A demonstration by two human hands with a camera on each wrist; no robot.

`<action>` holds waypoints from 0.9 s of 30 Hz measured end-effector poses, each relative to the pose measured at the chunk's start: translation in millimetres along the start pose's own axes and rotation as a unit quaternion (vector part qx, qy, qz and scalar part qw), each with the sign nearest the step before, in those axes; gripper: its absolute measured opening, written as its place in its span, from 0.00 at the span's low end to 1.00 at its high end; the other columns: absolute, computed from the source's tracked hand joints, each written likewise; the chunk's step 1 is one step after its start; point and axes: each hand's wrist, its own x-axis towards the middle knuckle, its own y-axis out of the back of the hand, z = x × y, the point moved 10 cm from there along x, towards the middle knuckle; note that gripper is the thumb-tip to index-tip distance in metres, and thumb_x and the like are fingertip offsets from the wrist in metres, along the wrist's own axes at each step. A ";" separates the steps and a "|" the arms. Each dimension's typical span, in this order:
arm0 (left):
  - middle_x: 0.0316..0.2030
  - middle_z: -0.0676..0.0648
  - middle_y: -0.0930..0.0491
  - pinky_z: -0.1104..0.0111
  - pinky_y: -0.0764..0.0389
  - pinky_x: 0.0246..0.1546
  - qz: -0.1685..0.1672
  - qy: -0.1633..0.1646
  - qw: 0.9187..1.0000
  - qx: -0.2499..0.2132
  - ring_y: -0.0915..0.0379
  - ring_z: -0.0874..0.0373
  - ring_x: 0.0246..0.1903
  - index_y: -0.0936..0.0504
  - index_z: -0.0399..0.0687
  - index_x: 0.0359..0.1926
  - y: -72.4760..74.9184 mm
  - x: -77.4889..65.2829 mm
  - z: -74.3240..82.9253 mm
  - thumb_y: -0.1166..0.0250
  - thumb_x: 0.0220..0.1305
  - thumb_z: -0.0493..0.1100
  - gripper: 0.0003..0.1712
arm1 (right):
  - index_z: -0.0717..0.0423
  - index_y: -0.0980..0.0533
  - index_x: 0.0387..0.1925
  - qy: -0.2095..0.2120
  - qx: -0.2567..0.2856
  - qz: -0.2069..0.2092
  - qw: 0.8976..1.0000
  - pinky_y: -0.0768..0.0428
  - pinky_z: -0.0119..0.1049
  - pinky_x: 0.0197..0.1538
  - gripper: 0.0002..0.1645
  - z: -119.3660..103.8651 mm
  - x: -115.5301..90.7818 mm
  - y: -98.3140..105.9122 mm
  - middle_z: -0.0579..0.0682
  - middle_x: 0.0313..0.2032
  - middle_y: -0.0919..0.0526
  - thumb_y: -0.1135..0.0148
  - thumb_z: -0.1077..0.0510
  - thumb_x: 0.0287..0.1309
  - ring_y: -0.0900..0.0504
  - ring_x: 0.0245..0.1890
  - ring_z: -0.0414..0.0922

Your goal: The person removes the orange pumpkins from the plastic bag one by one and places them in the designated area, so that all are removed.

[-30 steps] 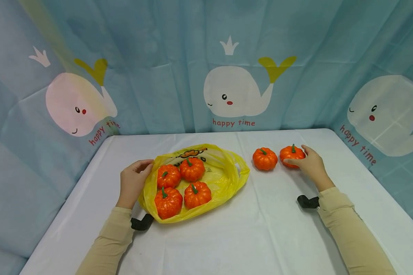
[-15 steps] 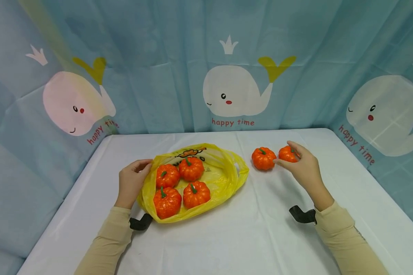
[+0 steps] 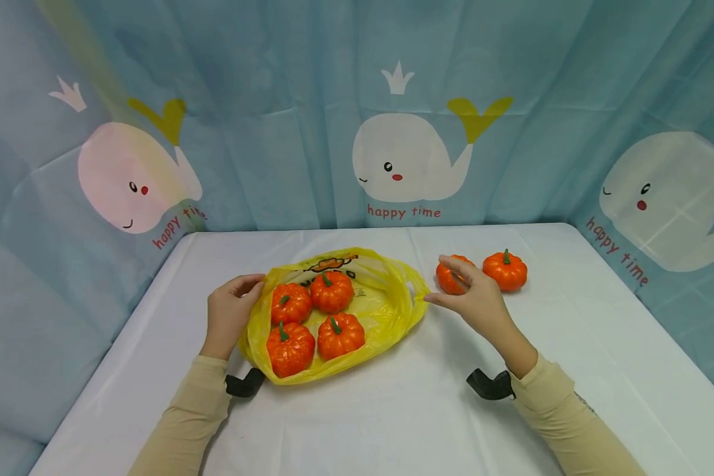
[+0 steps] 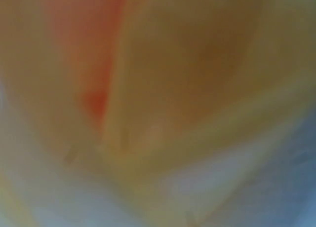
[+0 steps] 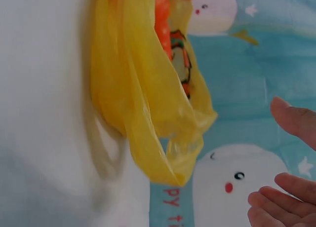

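Note:
A yellow plastic bag (image 3: 387,317) lies with its mouth towards me, holding several small orange pumpkins (image 3: 340,336) with green stems. At its left edge my left hand (image 3: 229,317) pinches the film between thumb and fingers. My right hand (image 3: 480,305) is at the bag's right end, thumb and fingers spread apart, with nothing between them. Behind it one pumpkin (image 3: 449,283) on the table is partly hidden; another pumpkin (image 3: 506,271) sits just right of it. The right wrist view has the bag's handle loop (image 5: 168,168) beside the spread hand. Blur fills the left wrist view.
A white cloth covers the table (image 3: 357,423). Around its back and sides hangs a blue curtain (image 3: 262,165) printed with white whales. A black wrist mount sticks out below each hand, the left mount (image 3: 245,383) close to the bag.
My right hand has left the far-right pumpkin and moved left, passing in front of the other loose pumpkin to the bag's right end. The left hand, bag and pumpkins have stayed in place.

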 end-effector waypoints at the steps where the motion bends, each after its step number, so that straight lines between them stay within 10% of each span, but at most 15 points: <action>1: 0.51 0.41 0.15 0.92 0.29 0.41 0.000 0.001 1.000 0.000 0.20 0.49 0.51 0.15 0.42 0.52 0.0 0.2 0.0 0.38 0.70 0.46 0.16 | 0.56 0.30 0.68 0.004 0.006 -0.006 1.000 0.27 0.47 0.66 0.47 -1.4 0.2 -4.9 0.55 0.70 0.29 0.21 0.52 0.47 0.31 0.71 0.54; 27: 0.51 0.41 0.15 0.92 0.29 0.41 0.000 0.004 1.000 0.000 0.21 0.50 0.50 0.15 0.42 0.52 0.9 -0.1 1.0 0.38 0.71 0.46 0.16 | 0.62 0.29 0.66 0.032 0.062 -0.126 0.990 0.29 0.48 0.69 0.46 -31.6 -2.7 -106.6 0.59 0.67 0.27 0.20 0.55 0.45 0.31 0.70 0.55</action>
